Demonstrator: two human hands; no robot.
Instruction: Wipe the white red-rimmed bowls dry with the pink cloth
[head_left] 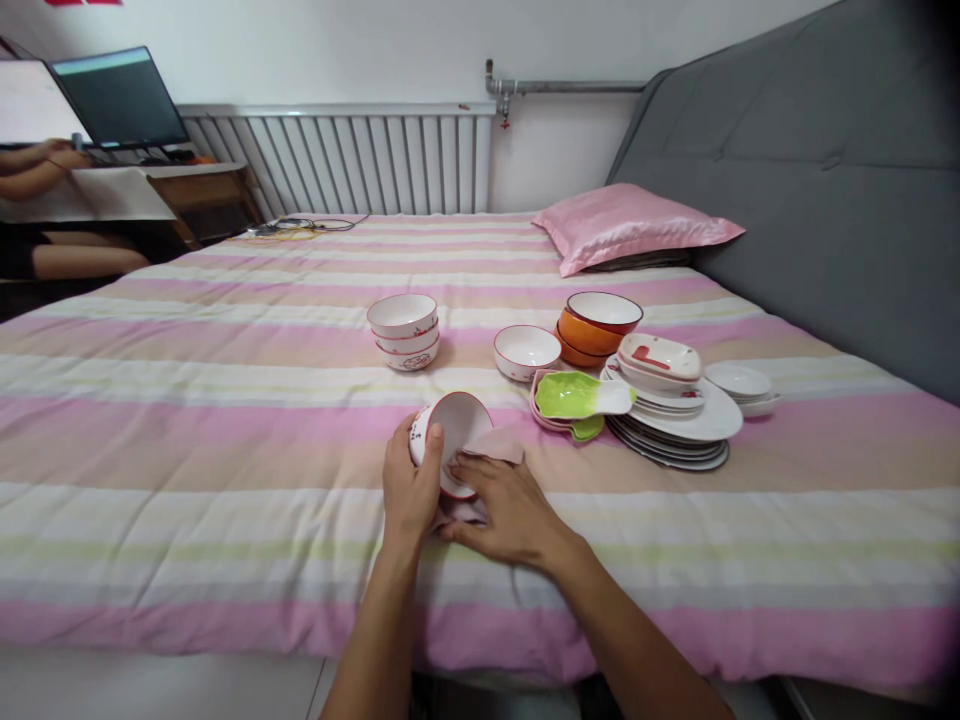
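Observation:
A white bowl (459,415) with a red rim is tilted on its side near the bed's front edge. My left hand (411,480) grips its left side, thumb over the rim. With my right hand (506,508) I press a pale pink cloth (495,444) into the bowl's inside; part of the cloth hangs below the rim. Behind the held bowl stands a stack of white bowls (405,330) with red rims. A single matching bowl (527,352) sits upright to the right of that stack.
Orange bowls (596,325), green leaf-shaped dishes (574,395), stacked plates (716,415) and small white dishes (739,382) crowd the right. Further back lie a pink pillow (634,225) and cables (307,228) on the striped bedspread (225,420). Another person's arm (45,175) is at a desk, far left.

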